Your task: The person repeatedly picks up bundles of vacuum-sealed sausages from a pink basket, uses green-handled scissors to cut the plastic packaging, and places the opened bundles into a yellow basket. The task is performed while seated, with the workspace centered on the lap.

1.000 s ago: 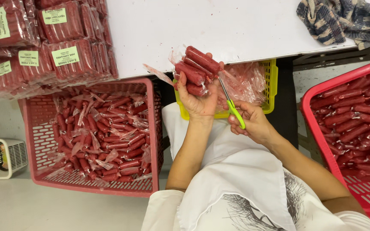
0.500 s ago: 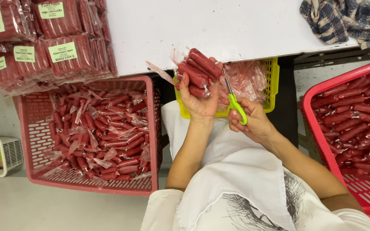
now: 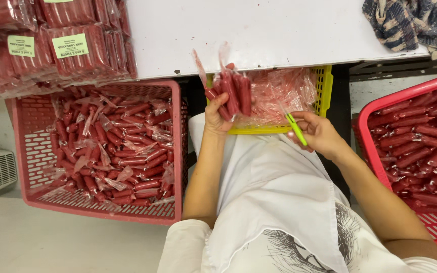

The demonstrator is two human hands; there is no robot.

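Left hand point(image 3: 217, 117) is up at the edge of the white table point(image 3: 259, 30), fingers wrapped tight around a bunch of red sausages point(image 3: 232, 91), their clear wrapper tails sticking upward. Right hand point(image 3: 315, 132) sits just beside the yellow basket point(image 3: 324, 86), fingers curled around green-handled scissors point(image 3: 295, 129), blades pointing toward the bunch but apart from it. 2 red crates flank the person: left crate point(image 3: 173, 151), right crate point(image 3: 367, 131), both full of sausages.
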